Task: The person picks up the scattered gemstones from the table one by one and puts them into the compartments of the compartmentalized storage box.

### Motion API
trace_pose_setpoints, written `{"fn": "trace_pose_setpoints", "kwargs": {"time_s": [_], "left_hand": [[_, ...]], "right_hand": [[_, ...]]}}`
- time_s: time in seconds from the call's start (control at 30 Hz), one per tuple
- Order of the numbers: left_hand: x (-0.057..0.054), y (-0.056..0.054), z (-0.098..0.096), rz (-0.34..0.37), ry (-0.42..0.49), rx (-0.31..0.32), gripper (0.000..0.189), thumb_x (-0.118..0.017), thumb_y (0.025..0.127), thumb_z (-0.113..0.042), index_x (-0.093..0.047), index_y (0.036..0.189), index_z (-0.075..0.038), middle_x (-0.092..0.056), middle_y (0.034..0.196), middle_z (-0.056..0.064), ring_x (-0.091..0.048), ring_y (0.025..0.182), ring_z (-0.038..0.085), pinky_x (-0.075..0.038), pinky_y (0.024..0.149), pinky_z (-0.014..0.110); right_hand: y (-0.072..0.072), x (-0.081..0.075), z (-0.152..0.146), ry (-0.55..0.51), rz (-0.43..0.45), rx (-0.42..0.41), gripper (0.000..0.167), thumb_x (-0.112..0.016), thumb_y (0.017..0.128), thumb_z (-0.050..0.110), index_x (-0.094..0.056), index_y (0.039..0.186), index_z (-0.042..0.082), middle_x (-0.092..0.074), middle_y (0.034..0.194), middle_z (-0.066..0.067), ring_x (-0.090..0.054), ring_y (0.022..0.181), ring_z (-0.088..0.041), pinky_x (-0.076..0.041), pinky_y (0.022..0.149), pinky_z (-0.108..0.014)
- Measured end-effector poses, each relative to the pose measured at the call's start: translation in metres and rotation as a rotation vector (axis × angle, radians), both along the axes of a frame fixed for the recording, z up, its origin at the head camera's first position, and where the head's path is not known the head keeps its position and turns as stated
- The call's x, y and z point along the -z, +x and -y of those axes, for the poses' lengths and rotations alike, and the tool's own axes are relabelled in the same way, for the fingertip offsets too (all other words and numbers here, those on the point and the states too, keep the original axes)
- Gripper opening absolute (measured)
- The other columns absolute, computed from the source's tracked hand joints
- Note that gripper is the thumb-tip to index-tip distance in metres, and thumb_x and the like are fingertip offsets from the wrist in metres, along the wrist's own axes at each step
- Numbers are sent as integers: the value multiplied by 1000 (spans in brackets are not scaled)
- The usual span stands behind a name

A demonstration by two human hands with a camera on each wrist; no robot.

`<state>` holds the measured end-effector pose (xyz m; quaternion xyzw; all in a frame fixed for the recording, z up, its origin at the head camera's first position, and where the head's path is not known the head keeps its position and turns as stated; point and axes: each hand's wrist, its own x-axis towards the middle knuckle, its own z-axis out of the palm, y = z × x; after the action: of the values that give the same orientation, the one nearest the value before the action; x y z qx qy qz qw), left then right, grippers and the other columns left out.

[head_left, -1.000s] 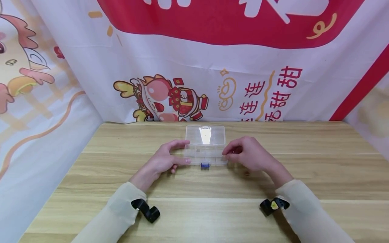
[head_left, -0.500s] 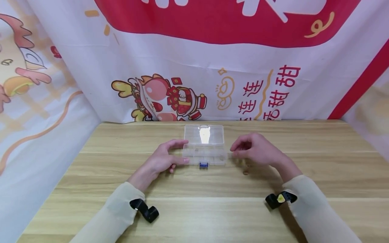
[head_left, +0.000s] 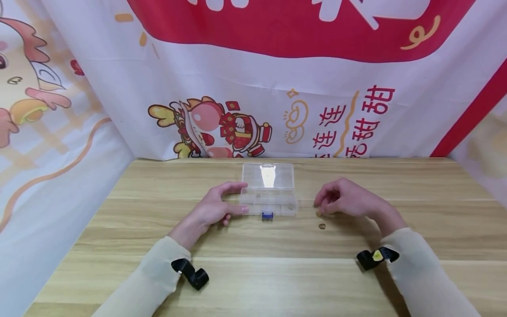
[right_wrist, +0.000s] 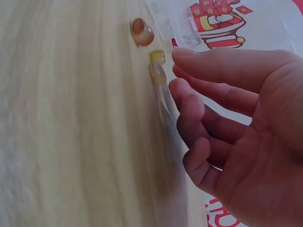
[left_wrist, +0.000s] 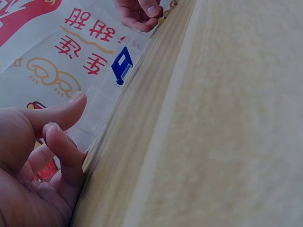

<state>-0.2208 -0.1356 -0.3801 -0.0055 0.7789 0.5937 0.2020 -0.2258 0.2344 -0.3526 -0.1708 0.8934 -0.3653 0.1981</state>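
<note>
A clear plastic compartment box stands on the table with its lid swung back. My left hand holds its left end between thumb and index finger. To the right of the box, my right hand hovers low with fingers loosely bent and a gap between thumb and fingertips. Small glossy stones lie by those fingertips: a brown one, a yellow one and a paler one. Some small pieces seem to sit inside the box, too faint to identify.
A blue latch sticks out from the box's front. The wooden table ends at a printed cloth backdrop. Both forearms carry black wrist cameras.
My right hand has drawn away from the box's right end, moving right to the small stones, and the brown one shows uncovered. The left hand stays on the box.
</note>
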Motion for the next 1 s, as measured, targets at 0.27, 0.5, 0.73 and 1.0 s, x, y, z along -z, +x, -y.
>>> {"fn": "trace_pose_setpoints", "kwargs": {"time_s": [0.27, 0.5, 0.73, 1.0], "left_hand": [[2, -1, 0, -16, 21, 21, 67, -87, 87, -10, -61, 146, -29, -50, 156, 7, -48, 53, 13, -44, 47, 21], [2, -2, -1, -22, 20, 27, 66, -87, 88, -11, -61, 146, -29, -49, 156, 7, -47, 53, 13, -44, 46, 21], [1, -2, 0, -18, 18, 19, 66, -87, 87, -12, -61, 146, -31, -49, 156, 6, -47, 53, 14, -44, 46, 21], [1, 0, 1, -9, 21, 15, 67, -88, 87, -13, -62, 146, -31, -49, 156, 6, -48, 53, 13, -44, 47, 21]], "right_hand": [[-1, -1, -12, 5, 79, -53, 22, -85, 90, 19, -76, 107, 9, -70, 91, -5, -59, 85, -19, -49, 75, -25], [-1, -2, -15, 21, 103, -86, 20, -86, 88, 15, -76, 104, 9, -67, 90, -5, -57, 86, -21, -48, 73, -25], [-2, -1, -14, 37, 96, -88, 14, -84, 90, 13, -77, 101, 9, -69, 90, -5, -57, 85, -20, -49, 74, -25], [-2, 0, -12, 41, 76, -83, 12, -85, 90, 16, -76, 97, 10, -69, 88, -4, -57, 83, -20, -49, 73, -25]]}}
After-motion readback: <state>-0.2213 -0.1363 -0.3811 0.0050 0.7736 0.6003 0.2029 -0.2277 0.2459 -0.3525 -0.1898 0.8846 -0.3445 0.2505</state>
